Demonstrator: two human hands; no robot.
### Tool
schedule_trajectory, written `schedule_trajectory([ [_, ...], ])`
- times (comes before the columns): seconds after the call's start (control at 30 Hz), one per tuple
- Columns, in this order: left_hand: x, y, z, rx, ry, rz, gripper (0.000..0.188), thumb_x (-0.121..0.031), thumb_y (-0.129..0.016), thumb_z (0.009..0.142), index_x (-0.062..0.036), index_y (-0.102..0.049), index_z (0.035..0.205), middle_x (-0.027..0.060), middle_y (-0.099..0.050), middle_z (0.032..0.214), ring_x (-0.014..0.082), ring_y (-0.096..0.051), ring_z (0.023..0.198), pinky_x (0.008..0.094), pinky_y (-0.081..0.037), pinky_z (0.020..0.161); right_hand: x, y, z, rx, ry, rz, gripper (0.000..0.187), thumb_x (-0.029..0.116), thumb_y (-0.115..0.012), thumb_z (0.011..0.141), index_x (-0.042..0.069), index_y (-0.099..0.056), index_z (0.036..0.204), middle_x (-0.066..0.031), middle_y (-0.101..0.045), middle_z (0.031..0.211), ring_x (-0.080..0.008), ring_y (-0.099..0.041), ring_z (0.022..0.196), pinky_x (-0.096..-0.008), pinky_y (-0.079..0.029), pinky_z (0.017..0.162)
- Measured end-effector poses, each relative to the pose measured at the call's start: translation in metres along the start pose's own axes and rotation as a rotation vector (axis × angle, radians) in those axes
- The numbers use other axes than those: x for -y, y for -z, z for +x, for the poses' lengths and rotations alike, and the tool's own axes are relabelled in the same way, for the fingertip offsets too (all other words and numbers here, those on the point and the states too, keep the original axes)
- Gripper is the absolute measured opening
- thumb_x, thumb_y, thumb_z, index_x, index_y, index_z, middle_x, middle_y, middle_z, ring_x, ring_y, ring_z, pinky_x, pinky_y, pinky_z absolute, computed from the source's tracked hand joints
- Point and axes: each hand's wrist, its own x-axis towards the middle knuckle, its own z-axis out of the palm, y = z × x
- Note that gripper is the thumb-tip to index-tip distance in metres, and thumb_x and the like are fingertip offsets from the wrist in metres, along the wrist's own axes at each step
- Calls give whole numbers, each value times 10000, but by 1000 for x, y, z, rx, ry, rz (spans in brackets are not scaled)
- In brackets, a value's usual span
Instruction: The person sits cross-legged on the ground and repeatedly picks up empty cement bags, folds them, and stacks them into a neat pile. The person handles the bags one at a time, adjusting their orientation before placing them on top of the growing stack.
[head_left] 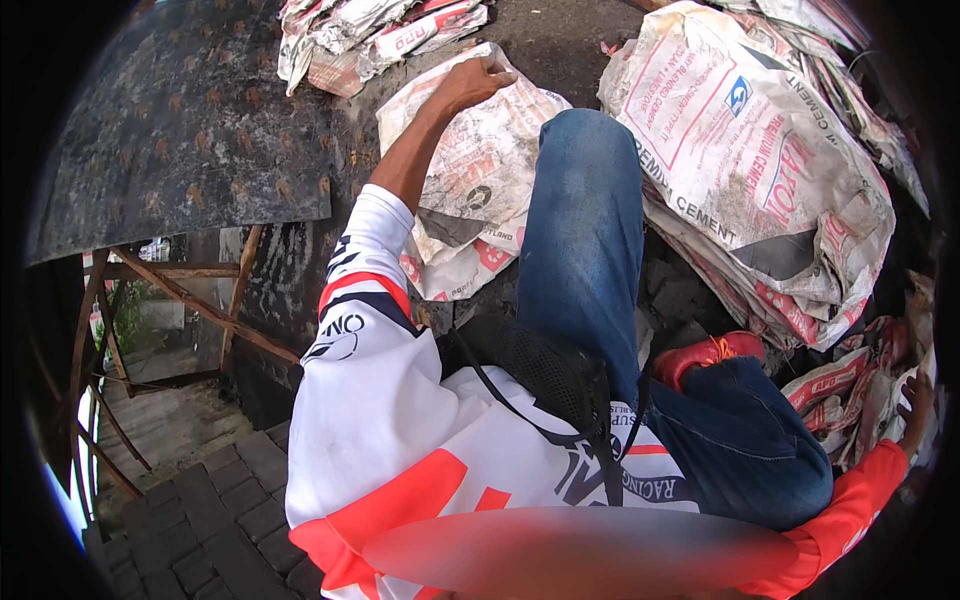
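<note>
My left hand is at the far edge of a flattened, dirty white cement bag with faded red print. Its fingers look bent and closed on the bag's edge, with the fingertips partly hidden. My right hand is at the far right rim of the view, dark and partly lost in shadow. Its fingers look spread against crumpled red-and-white bags, and I see nothing held in them. A thick stack of flattened cement bags lies to the right of my raised knee.
More folded bags are heaped at the far side. At left a dark, stained sheet stands above a wooden pole frame. Dark paving blocks cover the lower left. My red shoe is beside the bag stack.
</note>
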Motion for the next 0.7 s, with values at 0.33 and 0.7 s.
schedule_trajectory([
  [0.33, 149, -171, -243, -242, 1286, -66, 998, -624, -735, 713, 55, -429, 1379, 241, -436, 1411, 436, -461, 1275, 504, -428, 1021, -2, 6, -19, 36, -18, 55, 611, 527, -500, 948, 125, -468, 1407, -122, -568, 1348, -276, -577, 1189, -482, -489, 847],
  [0.7, 170, -161, -224, -898, 1565, -997, 389, -288, -707, 773, -57, -662, 1083, 167, -665, 984, 330, -643, 924, 464, -473, 895, 71, -38, -26, -160, 180, -1, 562, 478, -520, 927, 70, -518, 1314, -143, -613, 1187, -280, -626, 1004, -467, -534, 711],
])
